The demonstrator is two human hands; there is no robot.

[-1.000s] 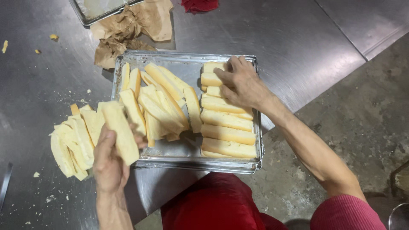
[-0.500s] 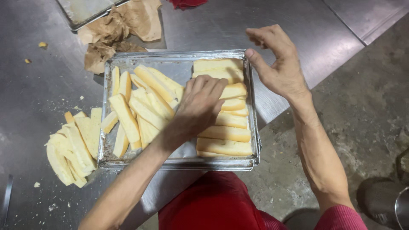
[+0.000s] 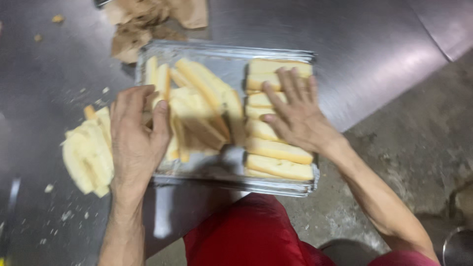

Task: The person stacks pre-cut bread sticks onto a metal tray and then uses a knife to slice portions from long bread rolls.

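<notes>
At the left of the frame a loose heap of pale yellow cut sticks (image 3: 88, 152) lies on the grey steel bench (image 3: 44, 64). Just right of it, the left hand (image 3: 135, 140), which lay mid-tray half a second ago, now rests flat on the left rim of the shallow rectangular metal tray (image 3: 221, 56), grip released. Further right, the right hand (image 3: 295, 116), then lifted beyond the tray, presses open-fingered on the neat stacked row of yellow sticks (image 3: 278, 165).

shiny metal tray (image 3: 276, 183) on a smooth brushed steel table (image 3: 354, 44), crumpled brown paper (image 3: 143, 24) beside it
</notes>
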